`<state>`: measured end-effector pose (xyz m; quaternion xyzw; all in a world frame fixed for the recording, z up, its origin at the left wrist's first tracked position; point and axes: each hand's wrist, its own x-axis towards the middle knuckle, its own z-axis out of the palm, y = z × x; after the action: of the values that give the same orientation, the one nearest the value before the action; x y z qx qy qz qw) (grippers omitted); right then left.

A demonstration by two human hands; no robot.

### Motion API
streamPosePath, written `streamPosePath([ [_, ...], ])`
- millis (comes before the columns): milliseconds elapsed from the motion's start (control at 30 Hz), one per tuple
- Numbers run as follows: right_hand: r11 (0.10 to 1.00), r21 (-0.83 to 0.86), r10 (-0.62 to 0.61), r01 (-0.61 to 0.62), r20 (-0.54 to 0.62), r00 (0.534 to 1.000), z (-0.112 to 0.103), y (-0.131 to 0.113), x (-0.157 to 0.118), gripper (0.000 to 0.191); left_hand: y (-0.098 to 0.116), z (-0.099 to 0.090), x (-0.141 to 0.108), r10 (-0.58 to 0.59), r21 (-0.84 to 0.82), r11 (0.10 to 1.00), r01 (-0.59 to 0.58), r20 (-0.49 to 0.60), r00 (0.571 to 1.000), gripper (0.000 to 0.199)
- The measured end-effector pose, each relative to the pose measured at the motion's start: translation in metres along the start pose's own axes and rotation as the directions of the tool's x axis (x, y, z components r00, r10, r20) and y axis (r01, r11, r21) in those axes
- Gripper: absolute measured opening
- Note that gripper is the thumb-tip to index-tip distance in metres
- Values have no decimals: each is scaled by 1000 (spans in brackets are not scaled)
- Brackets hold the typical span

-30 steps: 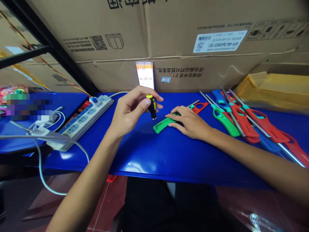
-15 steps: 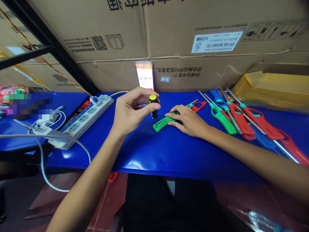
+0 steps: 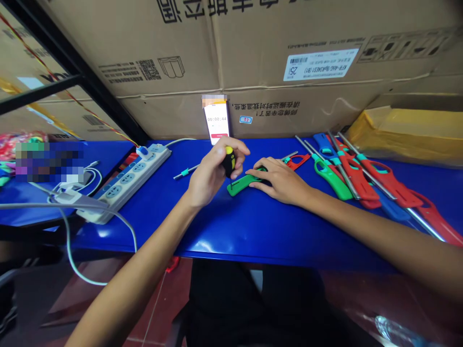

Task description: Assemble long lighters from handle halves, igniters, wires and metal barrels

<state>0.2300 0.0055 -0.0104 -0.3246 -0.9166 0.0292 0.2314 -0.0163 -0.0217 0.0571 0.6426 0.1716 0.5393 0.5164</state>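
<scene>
My left hand (image 3: 208,178) is closed around the black and yellow handle of a short screwdriver (image 3: 229,163), held upright. Its thin shaft points down at the near left end of a green long-necked lighter (image 3: 240,184); whether the tip sits in the lighter's body I cannot tell. My right hand (image 3: 284,182) presses that lighter flat on the blue table, thumb on the near side and fingers over the far side. Just beyond the right hand lies a red lighter (image 3: 299,162), partly covered. Left of my left hand, a metal lighter tube (image 3: 185,172) shows, its other end hidden.
On the right lie several red, green and blue lighters (image 3: 365,180) in a pile. A yellow-taped package (image 3: 408,132) stands behind them. A phone with a timer (image 3: 217,123) leans on the cardboard box (image 3: 260,62). At left are a power strip (image 3: 126,180) and white cables (image 3: 94,176).
My left hand has shifted slightly right and rolled over, its fingers now wrapped round the screwdriver handle. The shaft has come to the green lighter's end. My right hand has stayed in place.
</scene>
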Motion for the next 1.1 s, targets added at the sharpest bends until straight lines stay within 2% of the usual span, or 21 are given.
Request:
streamPosePath([
  [167, 1000, 10, 14, -15, 12, 1000, -1, 0, 0, 41, -5, -5, 2, 37, 18, 999, -36, -35, 999, 44],
  [333, 1000, 11, 1, -1, -7, 1000, 0, 1, -1, 41, -9, -7, 1, 38, -71, 997, -40, -24, 999, 35],
  [500, 1000, 19, -4, 4, -11, 1000, 0, 1, -1, 42, -4, -5, -3, -42, -100, 994, 40, -20, 999, 50],
  [633, 1000, 23, 4, -4, -1, 1000, -1, 1, 0, 41, -5, -8, -2, -7, -68, 998, 3, -63, 998, 44],
  [767, 999, 31, 11, -12, 9, 1000, -1, 0, 0, 41, -7, -8, 0, 20, -98, 995, -25, -57, 998, 46],
  [900, 999, 29, 12, -12, 0, 1000, -1, 0, 1, 42, -3, -5, 0, -16, -133, 991, 7, -65, 998, 43],
  [1000, 999, 33, 12, -12, 4, 1000, -2, 0, 0, 42, 0, -5, -2, -65, -138, 989, 57, -47, 997, 49],
  [1100, 999, 34, 13, -13, 7, 1000, -1, 1, 0, 42, -2, -7, -2, -26, -90, 996, 21, -61, 998, 45],
])
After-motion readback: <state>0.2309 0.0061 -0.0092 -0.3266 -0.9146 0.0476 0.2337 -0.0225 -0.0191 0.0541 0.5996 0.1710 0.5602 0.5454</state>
